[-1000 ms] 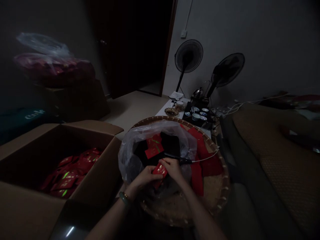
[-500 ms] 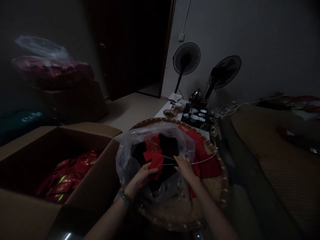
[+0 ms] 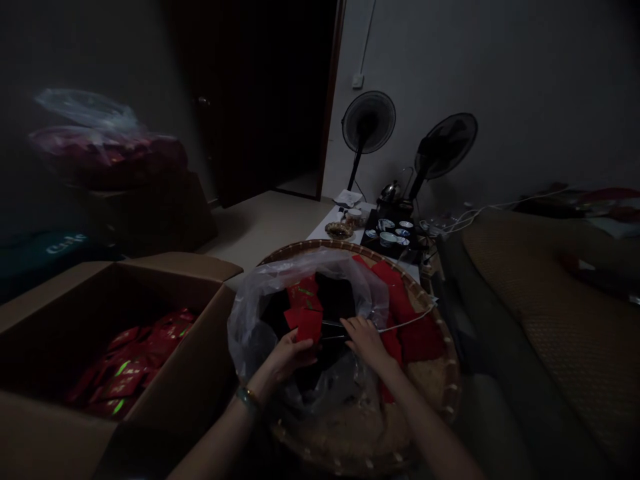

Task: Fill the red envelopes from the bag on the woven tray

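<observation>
My left hand point(image 3: 290, 352) pinches a small red packet point(image 3: 309, 325) over the open clear plastic bag point(image 3: 245, 320). Opposite it, my right hand point(image 3: 365, 339) is closed around a dark tool with two thin shiny prongs point(image 3: 334, 324), which point at the packet. Whether the prong tips enter the packet cannot be made out. Another red packet with gold print point(image 3: 304, 293) lies behind, on black contents point(image 3: 336, 293) in the bag. Beneath everything is a round woven tray point(image 3: 453, 373). A white cord point(image 3: 407, 322) runs from near my right hand to the tray's rim.
At left stands an open cardboard box point(image 3: 175, 373) holding several red packets point(image 3: 133, 360). Red cloth or paper point(image 3: 420, 333) lies on the tray's right side. Beyond are teacups point(image 3: 387, 238), a kettle point(image 3: 393, 191) and two fans point(image 3: 369, 123) point(image 3: 445, 145). A woven mat point(image 3: 530, 287) is at right.
My left hand and the packet have shifted slightly left and the packet is turned more upright. The pronged tool sits closer to it. The view has tilted a little.
</observation>
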`<act>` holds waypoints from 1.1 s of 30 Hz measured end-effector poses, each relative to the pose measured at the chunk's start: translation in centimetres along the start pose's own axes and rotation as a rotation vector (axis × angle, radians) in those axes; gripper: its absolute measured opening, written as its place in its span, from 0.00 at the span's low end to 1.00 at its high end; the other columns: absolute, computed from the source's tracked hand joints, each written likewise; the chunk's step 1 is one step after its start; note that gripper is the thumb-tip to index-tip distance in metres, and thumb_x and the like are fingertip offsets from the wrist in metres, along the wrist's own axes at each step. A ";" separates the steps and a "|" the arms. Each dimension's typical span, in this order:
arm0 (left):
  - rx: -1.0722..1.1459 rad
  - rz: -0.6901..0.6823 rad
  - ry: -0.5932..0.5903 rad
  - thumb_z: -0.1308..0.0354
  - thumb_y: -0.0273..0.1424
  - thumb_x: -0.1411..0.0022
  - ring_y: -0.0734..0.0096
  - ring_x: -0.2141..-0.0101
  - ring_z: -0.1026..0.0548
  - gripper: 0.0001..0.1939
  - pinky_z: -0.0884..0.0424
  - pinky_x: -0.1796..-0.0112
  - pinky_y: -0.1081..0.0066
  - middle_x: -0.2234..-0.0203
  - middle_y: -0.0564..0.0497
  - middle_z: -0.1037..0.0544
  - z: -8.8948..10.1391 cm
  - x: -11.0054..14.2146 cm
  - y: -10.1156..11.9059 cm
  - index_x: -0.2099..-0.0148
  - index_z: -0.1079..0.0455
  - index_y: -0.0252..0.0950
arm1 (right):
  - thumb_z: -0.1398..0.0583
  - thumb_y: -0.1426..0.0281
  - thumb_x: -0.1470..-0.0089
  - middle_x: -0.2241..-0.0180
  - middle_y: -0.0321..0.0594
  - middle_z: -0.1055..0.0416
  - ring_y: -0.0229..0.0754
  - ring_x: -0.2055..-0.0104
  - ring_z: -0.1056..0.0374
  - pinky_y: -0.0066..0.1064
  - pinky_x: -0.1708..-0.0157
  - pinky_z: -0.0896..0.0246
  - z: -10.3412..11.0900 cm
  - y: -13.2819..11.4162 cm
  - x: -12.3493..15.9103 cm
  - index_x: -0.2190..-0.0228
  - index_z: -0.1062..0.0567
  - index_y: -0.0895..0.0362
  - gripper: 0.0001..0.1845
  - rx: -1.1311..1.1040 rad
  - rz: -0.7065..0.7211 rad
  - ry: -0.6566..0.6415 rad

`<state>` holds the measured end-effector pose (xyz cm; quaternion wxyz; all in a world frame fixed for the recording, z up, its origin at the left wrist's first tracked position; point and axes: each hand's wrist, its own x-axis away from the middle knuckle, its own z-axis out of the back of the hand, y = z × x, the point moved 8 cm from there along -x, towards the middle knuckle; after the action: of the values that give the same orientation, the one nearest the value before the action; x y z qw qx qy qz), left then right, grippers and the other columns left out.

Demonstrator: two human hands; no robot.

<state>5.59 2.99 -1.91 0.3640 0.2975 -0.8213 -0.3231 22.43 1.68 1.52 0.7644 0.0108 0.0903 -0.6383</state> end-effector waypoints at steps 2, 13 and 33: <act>-0.009 0.008 0.001 0.33 0.29 0.59 0.63 0.64 0.26 0.21 0.29 0.66 0.65 0.64 0.49 0.25 -0.1 0.3 0.2 0.61 0.34 0.37 | 0.38 0.72 0.56 0.57 0.45 0.31 0.50 0.54 0.39 0.40 0.57 0.42 0.4 1.2 -0.3 0.50 0.35 0.54 0.29 -0.138 -0.034 0.020; -0.116 0.045 -0.057 0.34 0.31 0.57 0.62 0.62 0.27 0.23 0.29 0.65 0.64 0.63 0.47 0.26 -2.3 0.1 -0.4 0.57 0.34 0.37 | 0.33 0.66 0.65 0.56 0.44 0.28 0.49 0.54 0.34 0.40 0.54 0.41 5.6 2.3 -1.4 0.55 0.28 0.55 0.30 -0.815 -0.110 -0.012; -0.187 0.094 -0.164 0.34 0.36 0.57 0.65 0.68 0.25 0.22 0.30 0.71 0.69 0.69 0.47 0.25 -5.1 0.2 -2.1 0.59 0.32 0.33 | 0.36 0.65 0.59 0.61 0.42 0.25 0.49 0.58 0.30 0.37 0.58 0.38 5.6 1.5 -1.1 0.62 0.24 0.55 0.18 -0.791 -0.127 -0.003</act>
<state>10.02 0.00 -0.74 0.3365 0.1959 -0.8278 -0.4039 24.39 2.30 7.03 0.6686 -0.2908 0.3287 -0.6003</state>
